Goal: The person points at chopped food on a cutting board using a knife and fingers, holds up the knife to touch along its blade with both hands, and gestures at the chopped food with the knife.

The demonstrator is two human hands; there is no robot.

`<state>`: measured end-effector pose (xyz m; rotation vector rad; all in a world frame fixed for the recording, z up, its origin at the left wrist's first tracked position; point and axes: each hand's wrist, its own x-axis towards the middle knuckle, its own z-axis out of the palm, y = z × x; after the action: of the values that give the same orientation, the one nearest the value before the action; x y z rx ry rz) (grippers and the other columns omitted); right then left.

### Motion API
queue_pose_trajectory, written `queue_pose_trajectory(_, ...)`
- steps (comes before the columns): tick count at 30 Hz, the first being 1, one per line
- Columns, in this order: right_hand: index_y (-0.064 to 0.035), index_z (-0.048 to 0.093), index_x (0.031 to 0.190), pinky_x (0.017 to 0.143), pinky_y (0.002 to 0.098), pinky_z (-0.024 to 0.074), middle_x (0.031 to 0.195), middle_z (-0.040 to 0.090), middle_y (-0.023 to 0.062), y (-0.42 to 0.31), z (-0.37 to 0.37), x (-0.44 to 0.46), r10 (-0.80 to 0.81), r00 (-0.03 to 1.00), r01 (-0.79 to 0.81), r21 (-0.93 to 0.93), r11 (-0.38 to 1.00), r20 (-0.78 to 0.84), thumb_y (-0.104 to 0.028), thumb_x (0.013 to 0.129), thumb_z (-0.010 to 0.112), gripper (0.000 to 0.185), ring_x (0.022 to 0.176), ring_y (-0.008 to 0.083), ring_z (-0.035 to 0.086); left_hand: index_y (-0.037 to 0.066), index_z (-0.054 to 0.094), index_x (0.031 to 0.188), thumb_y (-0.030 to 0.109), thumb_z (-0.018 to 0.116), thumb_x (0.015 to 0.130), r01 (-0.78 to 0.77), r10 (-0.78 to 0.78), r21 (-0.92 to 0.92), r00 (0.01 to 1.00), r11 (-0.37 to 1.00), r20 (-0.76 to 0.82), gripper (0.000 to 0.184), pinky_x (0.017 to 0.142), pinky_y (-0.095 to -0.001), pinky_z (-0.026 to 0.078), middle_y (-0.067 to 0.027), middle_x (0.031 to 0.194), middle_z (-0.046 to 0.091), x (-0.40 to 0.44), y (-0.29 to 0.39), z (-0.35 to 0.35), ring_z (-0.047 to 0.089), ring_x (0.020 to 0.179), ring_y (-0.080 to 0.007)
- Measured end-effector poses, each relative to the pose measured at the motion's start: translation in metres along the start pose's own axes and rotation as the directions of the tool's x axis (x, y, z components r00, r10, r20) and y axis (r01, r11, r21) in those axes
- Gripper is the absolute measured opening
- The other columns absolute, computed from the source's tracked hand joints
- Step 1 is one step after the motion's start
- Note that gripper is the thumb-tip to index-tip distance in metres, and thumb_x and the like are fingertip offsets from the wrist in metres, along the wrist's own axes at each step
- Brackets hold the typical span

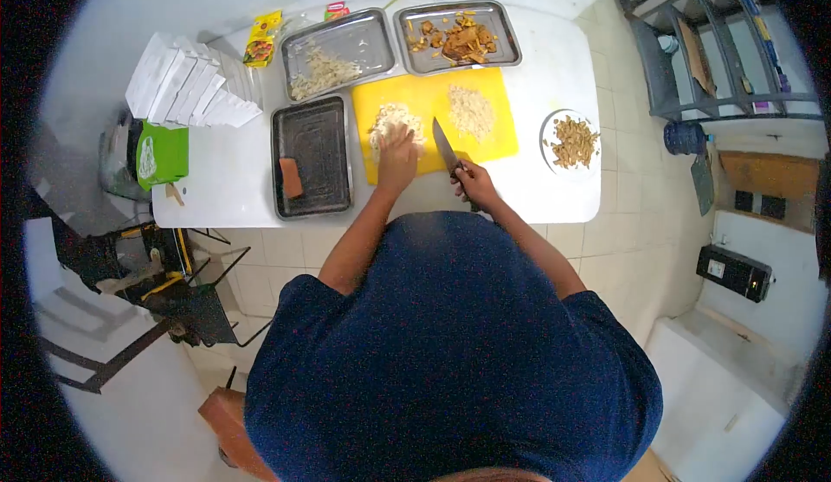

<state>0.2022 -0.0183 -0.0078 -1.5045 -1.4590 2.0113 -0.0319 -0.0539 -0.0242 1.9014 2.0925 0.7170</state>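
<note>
My right hand (473, 183) is closed around the dark handle of a kitchen knife (445, 143), its blade slanting up and left over the yellow cutting board (437, 106). My left hand (398, 151) rests on a pile of pale chopped food (386, 124) on the board's left half, fingers stretched over the pieces. Under the palm, part of that pile is hidden. A second pale chopped pile (470, 112) lies on the right half, beyond the knife tip and apart from both hands.
Behind the board stand a metal tray (381, 22) with pale shreds and another tray (512, 34) with browned pieces. A dark tray (312, 136) holding a reddish block (291, 177) is at left. A white plate (549, 146) of brown pieces sits right. White boxes (177, 84) lean back left.
</note>
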Motion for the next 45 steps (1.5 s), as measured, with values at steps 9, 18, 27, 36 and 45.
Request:
queue_pose_trajectory(9, -0.01, 0.043, 0.141, 0.051, 0.0272, 0.0484, 0.09, 0.065, 0.0053, -0.013, 0.017, 0.008, 0.066, 0.99, -0.069, 0.023, 0.997, 0.129, -0.021, 0.098, 0.053, 0.045, 0.061, 0.0122, 0.057, 0.005, 0.062, 0.118, 0.017, 0.061, 0.083, 0.154, -0.21, -0.224, 0.944, 0.962, -0.254, 0.037, 0.105, -0.0496, 0.033, -0.0191, 0.128, 0.051, 0.012, -0.039, -0.022, 0.042, 0.123, -0.0391)
queue_pose_trajectory(18, -0.0091, 0.05, 0.136, 0.049, 0.0259, 0.0473, 0.087, 0.064, 0.0051, -0.018, 0.019, 0.008, -0.157, 0.987, 0.153, -0.161, 0.975, -0.015, -0.017, 0.095, 0.056, 0.042, 0.06, 0.0115, 0.058, 0.017, 0.073, 0.103, 0.02, 0.064, 0.08, 0.152, -0.148, 0.122, 0.988, 0.981, -0.044, 0.025, 0.098, -0.0478, 0.035, -0.0126, 0.126, 0.054, 0.044, -0.023, -0.019, 0.043, 0.123, -0.0309)
queue_pose_trajectory(27, -0.0069, 0.049, 0.137, 0.048, 0.0271, 0.0482, 0.088, 0.064, 0.0066, -0.002, 0.011, -0.004, -0.144, 0.988, 0.136, -0.15, 0.979, -0.047, -0.016, 0.095, 0.058, 0.044, 0.059, 0.0122, 0.058, 0.011, 0.071, 0.084, 0.014, 0.069, 0.074, 0.22, -0.223, -0.055, 0.973, 0.974, -0.065, 0.011, 0.095, -0.0454, 0.037, -0.0077, 0.108, 0.063, 0.055, -0.014, -0.026, 0.052, 0.111, -0.0291)
queue_pose_trajectory(36, -0.0081, 0.051, 0.133, 0.047, 0.0254, 0.0475, 0.084, 0.064, 0.0065, -0.006, 0.01, -0.012, -0.075, 0.997, 0.074, -0.048, 0.996, -0.011, -0.021, 0.095, 0.059, 0.041, 0.058, 0.0109, 0.057, 0.003, 0.069, 0.095, 0.007, 0.067, 0.085, 0.185, -0.406, -0.777, 0.909, 0.601, -0.097, 0.012, 0.067, -0.0255, 0.051, -0.0056, 0.089, 0.069, 0.06, -0.031, -0.004, 0.067, 0.074, -0.0173)
queue_pose_trajectory(45, -0.0095, 0.055, 0.126, 0.044, 0.0269, 0.0441, 0.076, 0.062, 0.0052, -0.015, 0.007, -0.009, -0.076, 0.99, 0.076, -0.007, 0.997, -0.121, -0.024, 0.093, 0.061, 0.036, 0.052, 0.0108, 0.053, -0.004, 0.063, 0.113, 0.006, 0.063, 0.088, 0.345, -0.435, -0.863, 0.756, -0.369, 0.489, 0.026, 0.077, -0.0243, 0.053, -0.0081, 0.098, 0.067, 0.064, -0.015, -0.008, 0.066, 0.087, -0.0161)
